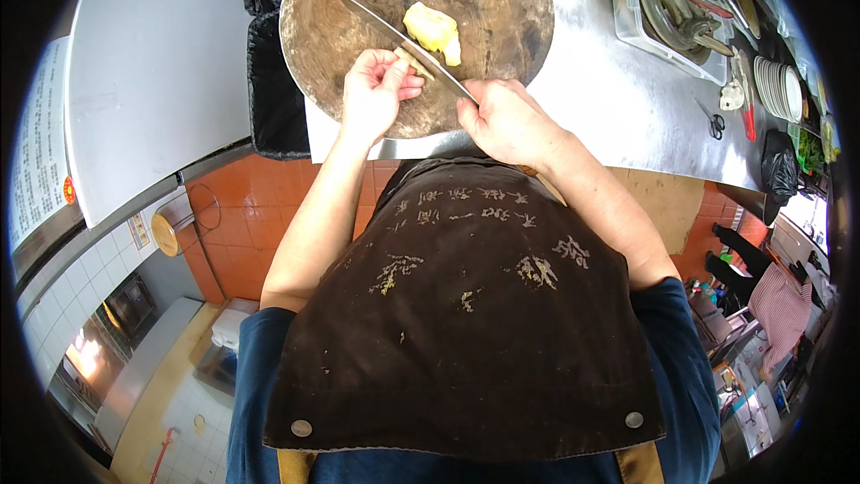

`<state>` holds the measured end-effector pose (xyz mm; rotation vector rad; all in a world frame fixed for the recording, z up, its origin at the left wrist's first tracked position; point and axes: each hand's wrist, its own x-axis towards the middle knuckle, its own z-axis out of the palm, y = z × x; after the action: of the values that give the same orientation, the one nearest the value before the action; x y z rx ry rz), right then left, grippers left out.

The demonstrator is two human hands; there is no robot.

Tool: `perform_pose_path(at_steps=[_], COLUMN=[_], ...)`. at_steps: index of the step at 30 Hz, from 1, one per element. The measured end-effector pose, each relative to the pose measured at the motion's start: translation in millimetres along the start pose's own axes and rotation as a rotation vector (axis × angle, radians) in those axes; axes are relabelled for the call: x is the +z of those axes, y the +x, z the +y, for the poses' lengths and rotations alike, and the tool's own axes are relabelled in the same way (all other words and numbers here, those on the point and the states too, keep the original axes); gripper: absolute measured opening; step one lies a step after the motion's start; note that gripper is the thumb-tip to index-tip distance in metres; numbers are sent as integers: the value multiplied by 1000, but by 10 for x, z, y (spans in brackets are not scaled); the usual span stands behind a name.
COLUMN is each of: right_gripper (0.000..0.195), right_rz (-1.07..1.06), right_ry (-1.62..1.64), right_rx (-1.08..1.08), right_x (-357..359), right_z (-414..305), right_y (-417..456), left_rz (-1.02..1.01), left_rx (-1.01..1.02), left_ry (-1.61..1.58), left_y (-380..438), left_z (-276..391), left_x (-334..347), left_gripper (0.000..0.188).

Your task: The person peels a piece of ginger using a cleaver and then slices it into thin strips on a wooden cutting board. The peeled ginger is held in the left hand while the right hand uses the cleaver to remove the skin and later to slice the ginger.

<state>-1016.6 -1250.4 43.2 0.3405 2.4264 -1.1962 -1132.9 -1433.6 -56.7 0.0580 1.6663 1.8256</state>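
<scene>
On a round wooden chopping block [497, 27] lies a peeled yellow piece that looks like ginger root [430, 25]. My right hand [514, 117] grips a knife [383, 25], whose long blade points up and to the left across the block, passing just below the yellow piece. My left hand [381, 84] pinches a small tan piece [413, 62], perhaps ginger too, with thumb and fingers. That piece lies close along the near side of the blade; whether the two touch, I cannot tell.
A black-lined bin [275, 87] stands left of the block. On the steel counter [638, 121] are a clear plastic box [625, 20] of utensils, scissors [713, 122], a red-handled tool [749, 117] and stacked white plates [779, 89]. Another person [779, 309] is far off at right.
</scene>
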Motion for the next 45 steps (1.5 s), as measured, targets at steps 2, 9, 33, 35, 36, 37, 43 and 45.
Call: perform_pose_path(at_steps=[2,9,33,35,36,37,43,45], right_gripper=[29,28,17,17,17,17,16,16], right_rz=[2,42,111,108,104,99,67,64], right_ry=[-8,-82,-163,-196,-190,-184,-191,-192], right_rx=[7,-28,-133,-136,-137,-139,-146,-161], right_x=[6,7,-76,-104,-121,-142,-240,-248], right_z=[9,32,108,101,99,100,113,120], right_y=[-6,-100,-496,-485,-483,-483,-440,-416], left_rz=[-3,104,161,172,177,182,175,175], left_rx=[4,103,144,149,152,156,181,176], left_ry=[-44,-96,54,68,69,71,76,61], left_y=[17,4,0,-1,-3,-5,6,11], left_z=[-24,-12,-49,-41,-44,-47,-80,-64], left_x=[-22,88,137,156,163,168,152,142], left_gripper=[11,11,9,9,10,10,10,9])
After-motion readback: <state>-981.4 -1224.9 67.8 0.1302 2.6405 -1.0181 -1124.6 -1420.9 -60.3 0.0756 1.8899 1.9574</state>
